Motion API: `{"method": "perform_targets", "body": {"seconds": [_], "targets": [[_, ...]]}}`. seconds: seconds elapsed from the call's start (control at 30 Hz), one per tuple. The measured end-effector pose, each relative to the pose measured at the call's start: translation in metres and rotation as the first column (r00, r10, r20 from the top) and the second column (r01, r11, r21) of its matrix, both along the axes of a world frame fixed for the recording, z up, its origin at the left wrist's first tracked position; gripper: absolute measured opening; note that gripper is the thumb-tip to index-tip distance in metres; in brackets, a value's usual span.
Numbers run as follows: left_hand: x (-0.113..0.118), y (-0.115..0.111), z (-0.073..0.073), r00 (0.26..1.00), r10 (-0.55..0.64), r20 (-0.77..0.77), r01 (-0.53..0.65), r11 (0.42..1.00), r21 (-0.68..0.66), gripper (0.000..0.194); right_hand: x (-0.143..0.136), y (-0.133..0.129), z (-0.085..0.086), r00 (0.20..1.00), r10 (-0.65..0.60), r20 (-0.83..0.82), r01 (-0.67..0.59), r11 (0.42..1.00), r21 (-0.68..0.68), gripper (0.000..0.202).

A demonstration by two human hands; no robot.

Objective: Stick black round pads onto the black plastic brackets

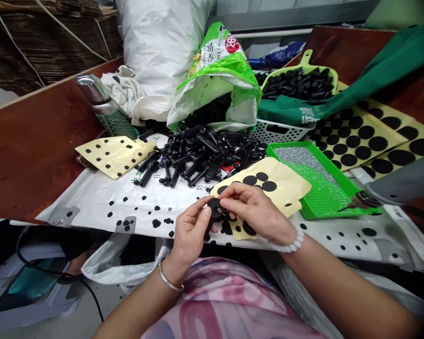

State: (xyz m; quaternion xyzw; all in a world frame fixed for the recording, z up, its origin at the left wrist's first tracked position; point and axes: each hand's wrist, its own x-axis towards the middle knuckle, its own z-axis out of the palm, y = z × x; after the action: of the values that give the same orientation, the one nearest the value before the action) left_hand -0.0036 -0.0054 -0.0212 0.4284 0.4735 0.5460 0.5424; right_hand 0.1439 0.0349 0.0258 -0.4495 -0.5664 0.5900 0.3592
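Between my two hands is a black plastic part [216, 210] with a round head. My left hand [191, 230] grips it, thumb on its near side. The thumb and index finger of my right hand [256, 209] pinch at the right edge of the head; whether they hold something small of their own is hidden. Under my right hand lies a cream sheet [282, 181] with round black stickers. Beyond my hands spreads a heap of black plastic arm-like parts [198, 153].
A green tray [305, 207] of small silvery screws stands at right, with a power screwdriver [403, 181] reaching over it. More sticker sheets [356, 141] lie behind. A yellow-green dustpan [305, 59] holds black pieces. At left are a dotted sheet [109, 153] and a steel flask [102, 101].
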Motion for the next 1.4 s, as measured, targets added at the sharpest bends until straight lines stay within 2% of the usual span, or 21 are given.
{"method": "perform_targets", "body": {"seconds": [0.1, 0.17, 0.33, 0.53, 0.6, 0.67, 0.77, 0.83, 0.9, 1.1, 1.17, 1.23, 1.3, 1.4], "targets": [[-0.004, 0.002, -0.001, 0.999, -0.008, 0.04, 0.008, 1.0, 0.011, 0.032, 0.005, 0.001, 0.002, 0.99, 0.098, -0.1, -0.105, 0.992, -0.068, 0.017], [-0.005, 0.003, -0.001, 0.999, -0.007, 0.033, 0.006, 1.0, 0.027, 0.031, 0.005, 0.002, 0.004, 0.988, 0.101, -0.115, -0.108, 0.993, -0.053, 0.018], [-0.003, 0.001, 0.0, 1.0, -0.009, -0.019, 0.009, 1.0, 0.029, 0.032, -0.001, 0.003, 0.003, 0.999, 0.033, -0.02, -0.034, 0.999, -0.005, 0.018], [-0.003, 0.005, -0.001, 1.0, 0.006, 0.003, -0.006, 1.0, 0.009, 0.031, 0.001, 0.002, -0.002, 0.995, 0.091, 0.026, -0.093, 0.994, 0.055, 0.017], [-0.002, 0.007, 0.0, 1.0, 0.003, 0.021, -0.003, 1.0, 0.01, 0.031, 0.001, -0.001, -0.002, 0.992, 0.096, 0.084, -0.106, 0.988, 0.113, 0.021], [0.0, 0.007, 0.0, 0.999, -0.011, 0.038, 0.011, 1.0, 0.013, 0.031, -0.002, -0.006, -0.002, 0.977, 0.044, 0.209, -0.088, 0.974, 0.208, 0.025], [0.0, 0.004, 0.0, 0.999, -0.023, 0.047, 0.023, 1.0, 0.009, 0.03, -0.005, -0.011, 0.001, 0.914, -0.031, 0.406, -0.112, 0.94, 0.323, 0.02], [-0.001, 0.002, 0.0, 1.0, -0.024, 0.02, 0.024, 1.0, 0.001, 0.03, -0.004, -0.01, 0.004, 0.886, 0.009, 0.463, -0.186, 0.923, 0.338, 0.013], [-0.005, 0.0, 0.0, 0.999, -0.03, -0.038, 0.03, 1.0, -0.001, 0.031, 0.001, -0.006, 0.005, 0.888, 0.093, 0.451, -0.253, 0.917, 0.309, 0.009], [-0.016, -0.005, -0.003, 0.986, -0.061, -0.153, 0.067, 0.997, 0.035, 0.031, 0.014, 0.009, 0.007, 0.898, 0.383, 0.215, -0.407, 0.91, 0.081, 0.011], [-0.016, -0.006, -0.004, 0.972, -0.044, -0.232, 0.065, 0.994, 0.087, 0.031, 0.01, 0.011, 0.007, 0.903, 0.369, 0.219, -0.391, 0.918, 0.063, 0.014], [-0.015, -0.007, -0.005, 0.94, -0.024, -0.34, 0.074, 0.988, 0.137, 0.032, 0.004, 0.011, 0.007, 0.904, 0.29, 0.315, -0.339, 0.934, 0.114, 0.02], [-0.017, -0.009, -0.005, 0.913, -0.008, -0.408, 0.077, 0.985, 0.155, 0.032, -0.002, 0.011, 0.007, 0.884, 0.241, 0.4, -0.333, 0.926, 0.179, 0.024], [-0.032, -0.017, -0.001, 0.926, 0.029, -0.375, 0.016, 0.993, 0.115, 0.028, -0.002, 0.014, 0.007, 0.882, 0.226, 0.414, -0.336, 0.917, 0.215, 0.031]]}}
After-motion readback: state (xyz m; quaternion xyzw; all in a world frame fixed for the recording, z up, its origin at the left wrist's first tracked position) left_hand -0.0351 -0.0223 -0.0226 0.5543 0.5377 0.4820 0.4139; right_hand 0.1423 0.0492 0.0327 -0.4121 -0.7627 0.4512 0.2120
